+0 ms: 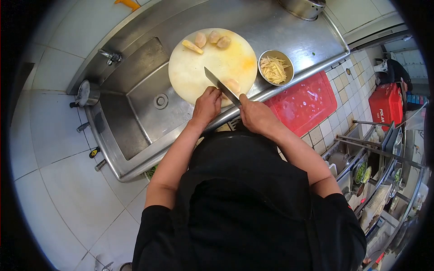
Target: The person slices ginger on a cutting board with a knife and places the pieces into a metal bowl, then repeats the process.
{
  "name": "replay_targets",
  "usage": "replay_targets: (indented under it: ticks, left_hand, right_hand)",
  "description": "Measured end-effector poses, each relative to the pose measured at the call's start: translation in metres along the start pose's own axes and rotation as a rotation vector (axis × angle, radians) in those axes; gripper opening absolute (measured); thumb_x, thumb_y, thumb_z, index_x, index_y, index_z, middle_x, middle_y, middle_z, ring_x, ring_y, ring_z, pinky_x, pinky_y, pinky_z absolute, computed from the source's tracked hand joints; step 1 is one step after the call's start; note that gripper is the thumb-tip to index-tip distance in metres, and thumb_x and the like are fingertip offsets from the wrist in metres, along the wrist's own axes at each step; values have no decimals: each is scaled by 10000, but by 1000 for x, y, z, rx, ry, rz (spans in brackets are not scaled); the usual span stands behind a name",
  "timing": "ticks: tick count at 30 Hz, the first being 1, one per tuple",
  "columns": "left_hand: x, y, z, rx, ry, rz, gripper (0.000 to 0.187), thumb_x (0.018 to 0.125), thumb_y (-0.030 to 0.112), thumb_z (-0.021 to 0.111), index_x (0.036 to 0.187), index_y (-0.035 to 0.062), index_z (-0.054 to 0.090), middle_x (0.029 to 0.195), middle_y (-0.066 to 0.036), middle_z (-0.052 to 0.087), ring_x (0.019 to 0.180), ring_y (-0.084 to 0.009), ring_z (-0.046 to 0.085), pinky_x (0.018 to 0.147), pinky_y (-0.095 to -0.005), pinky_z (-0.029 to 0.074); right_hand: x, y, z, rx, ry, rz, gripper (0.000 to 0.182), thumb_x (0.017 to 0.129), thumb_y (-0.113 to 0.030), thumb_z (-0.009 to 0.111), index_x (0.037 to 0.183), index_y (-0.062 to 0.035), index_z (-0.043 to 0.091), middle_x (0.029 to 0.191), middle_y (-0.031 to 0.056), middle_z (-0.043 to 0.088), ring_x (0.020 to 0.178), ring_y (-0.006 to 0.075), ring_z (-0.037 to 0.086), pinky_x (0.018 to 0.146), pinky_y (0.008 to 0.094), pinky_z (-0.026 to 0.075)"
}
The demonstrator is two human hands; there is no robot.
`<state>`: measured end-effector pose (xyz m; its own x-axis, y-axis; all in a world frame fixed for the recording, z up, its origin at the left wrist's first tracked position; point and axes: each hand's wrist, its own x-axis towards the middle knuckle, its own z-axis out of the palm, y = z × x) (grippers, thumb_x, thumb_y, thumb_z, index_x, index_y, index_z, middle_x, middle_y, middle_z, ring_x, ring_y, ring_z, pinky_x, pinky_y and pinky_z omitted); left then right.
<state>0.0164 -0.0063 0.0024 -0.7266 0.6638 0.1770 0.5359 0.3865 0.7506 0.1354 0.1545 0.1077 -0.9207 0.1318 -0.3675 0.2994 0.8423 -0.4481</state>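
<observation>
My right hand is closed round the handle of a broad kitchen knife. The blade slants up and left over a round white cutting board. Close to the blade's left side, my left hand has its fingers curled down at the board's near edge; what they press on is mostly hidden. A pale, peeled piece of root vegetable lies just right of the blade. Several more peeled pieces rest at the board's far side, with a long yellowish one among them.
A metal bowl of pale cut strips stands right of the board. The steel sink basin with its tap is at left. Below the counter's right part lies a red lid-like surface. Shelving with containers stands at far right.
</observation>
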Motion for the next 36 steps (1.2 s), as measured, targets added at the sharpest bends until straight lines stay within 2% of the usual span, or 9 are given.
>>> replay_targets:
  ticks: [7,16,21,23,26,36]
  left_hand:
    - [0,-3,2,30,0,1,170,905,97,640,1054,31,687,1112,-168,657,947,-387,677,826,-444,566]
    - [3,5,-4,35,-11,0,141,911,106,651,1034,39,668,1053,-149,646,925,-378,671,794,-447,562]
    - [0,-4,0,25,-10,17,158,912,106,650,1051,36,671,1068,-145,650,923,-375,673,797,-441,563]
    - [-1,-3,2,34,20,18,174,889,78,693,1051,14,684,1063,-141,665,920,-343,694,788,-403,573]
    - [-1,0,-1,5,1,-15,184,908,100,646,1073,33,693,1096,-155,661,940,-372,678,821,-439,564]
    - [-2,-4,2,33,6,4,185,889,98,664,1058,30,697,1092,-156,664,930,-371,682,818,-441,565]
  right_hand:
    - [6,-6,-2,-41,-35,13,168,971,-93,424,1074,31,472,808,297,675,809,467,681,735,573,526]
    - [40,2,29,-3,0,14,183,955,-84,444,1091,37,467,847,301,686,846,458,692,763,552,541]
    - [29,2,18,2,3,31,185,966,-108,455,1084,34,466,836,299,684,840,463,688,759,561,533]
    - [15,-2,11,25,19,11,183,972,-114,455,1082,32,467,831,298,682,836,464,685,754,566,529]
    - [0,-4,0,37,30,-1,179,980,-120,453,1078,29,469,818,296,677,825,464,681,742,573,522]
    - [2,-5,0,5,-20,11,169,973,-102,456,1069,37,475,793,304,670,799,462,683,717,567,528]
